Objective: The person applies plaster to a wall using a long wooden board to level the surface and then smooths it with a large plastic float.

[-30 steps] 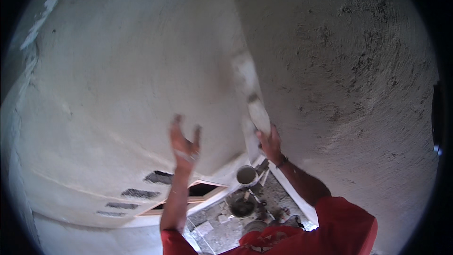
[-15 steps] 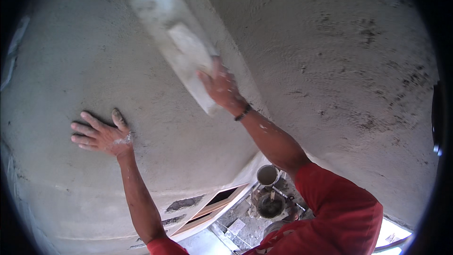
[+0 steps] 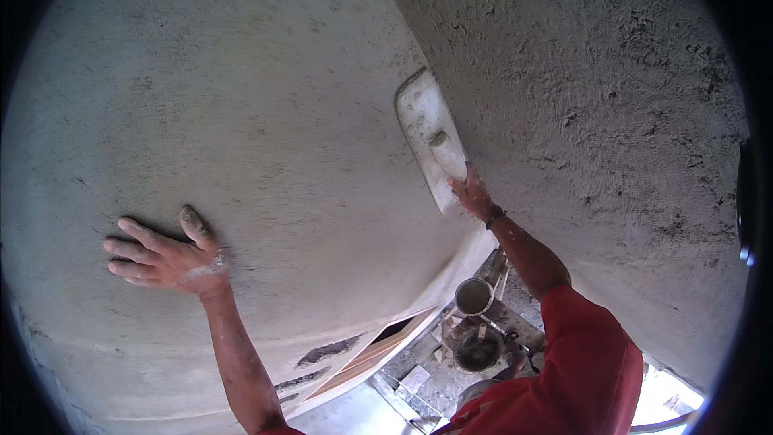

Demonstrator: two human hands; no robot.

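Observation:
My left hand (image 3: 169,259) lies flat on the grey plastered wall (image 3: 282,129), fingers stretched and thumb apart, with pale smears near the wrist. Farther right, my right hand (image 3: 475,195) is closed around the near end of the handle of a long whitish plastering float (image 3: 421,113). The float's face lies against the same wall, along the corner where a rougher, darker wall (image 3: 596,113) meets it. Part of the grip is hidden by my fingers. A dark bracelet (image 3: 495,216) circles my right wrist.
Far below are a bucket of grey material (image 3: 473,296) and a dark round tub (image 3: 478,350) on a cluttered floor. A wooden-framed opening (image 3: 374,358) sits low in the wall, near dark rough patches (image 3: 328,350). Bright light shows at lower right.
My right hand has brought the float from the upper middle of the wall rightward and down to the corner. My left hand remains flat on the wall, slightly lower in view.

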